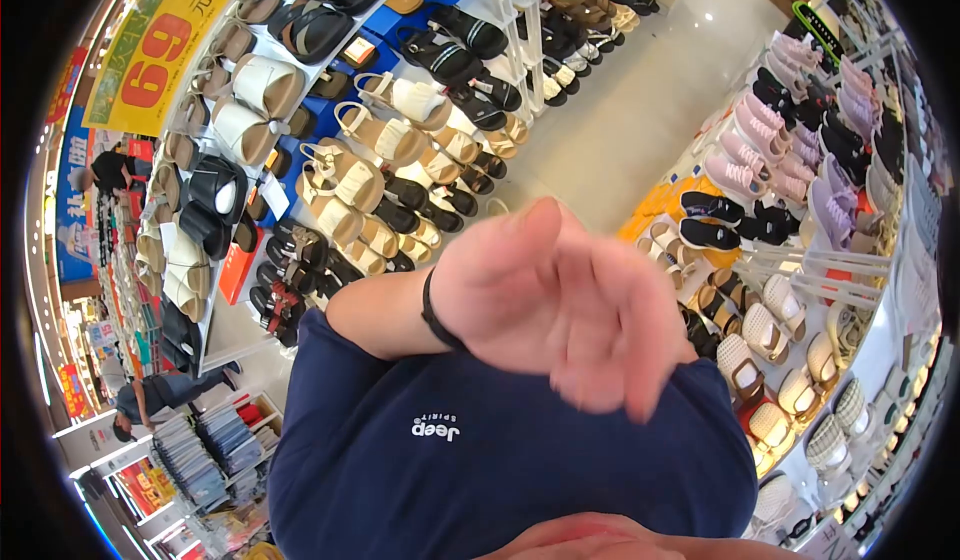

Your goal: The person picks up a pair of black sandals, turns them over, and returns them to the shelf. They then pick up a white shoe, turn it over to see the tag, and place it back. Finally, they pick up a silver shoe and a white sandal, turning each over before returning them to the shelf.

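Clearly, at far left a yellow price sign [150, 50] w/ a red "69" hangs above a long rack of sandals [345, 175], mostly beige, white and black, in tilted rows. Lower left in the bkgd, another person [150, 395] in dark clothes bends forward beside low racks of printed goods.

In the centre, the left forearm [375, 310] enters from the left side, bare below a short sleeve. A black band [432, 312] sits around the wrist. The left hand [560, 305] lies in front of the chest, over the navy shirt [480, 460]; I cannot tell if it touches the cloth. Its long axis goes from the wrist at left to the fingertips at lower right, so the fingers [620, 360] point right and down, and the thumb is on the upper edge. The grip is released: fingers are spread loose, blurred at the tips, nothing is held. The shirt fills the lower middle, and its white logo [437, 428] reads upside down.

Behind the hand, a pale shiny floor [640, 90] runs as an aisle toward the top.

At right stands a second display: pink and lilac sneakers [745, 150] on top, black shoes [712, 220] under them, then woven slip-ons [745, 360] lower down. The right hand does not show.
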A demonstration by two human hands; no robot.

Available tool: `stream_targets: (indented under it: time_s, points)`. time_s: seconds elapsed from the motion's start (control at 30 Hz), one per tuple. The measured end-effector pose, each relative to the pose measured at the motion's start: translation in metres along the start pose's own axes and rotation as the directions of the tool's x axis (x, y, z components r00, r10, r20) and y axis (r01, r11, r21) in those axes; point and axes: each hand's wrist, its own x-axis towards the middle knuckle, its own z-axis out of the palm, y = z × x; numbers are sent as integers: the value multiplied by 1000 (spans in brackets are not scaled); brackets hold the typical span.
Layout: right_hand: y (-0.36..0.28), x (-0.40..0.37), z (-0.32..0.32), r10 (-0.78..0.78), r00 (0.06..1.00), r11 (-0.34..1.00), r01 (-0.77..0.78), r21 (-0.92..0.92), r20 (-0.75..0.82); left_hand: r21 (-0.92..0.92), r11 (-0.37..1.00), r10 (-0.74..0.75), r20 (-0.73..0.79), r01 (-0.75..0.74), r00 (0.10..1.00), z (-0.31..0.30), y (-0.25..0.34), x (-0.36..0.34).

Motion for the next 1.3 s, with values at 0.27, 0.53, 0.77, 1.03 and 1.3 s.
stream_targets:
  time_s: [0.27,0.53,0.77,1.03,1.3]
  points:
    - [-34,5,-33,2,983,900,78,428,-184,699,708,461,-567,103,683,-108,31,-40]
    - [-148,31,-1,-26,999,578,45,815,-37,783,-507,400,-155,359,903,-165,43,-55]
    - [-196,95,8,-147,945,744,301,597,-292,833,-434,368,-185,344,911,-188,90,-65]
    - [-203,163,11,-285,906,834,395,385,-312,922,-87,415,-310,377,855,-222,144,-78]
    - [-194,235,39,-383,910,872,412,263,-156,875,17,568,-407,484,716,-218,180,-101]
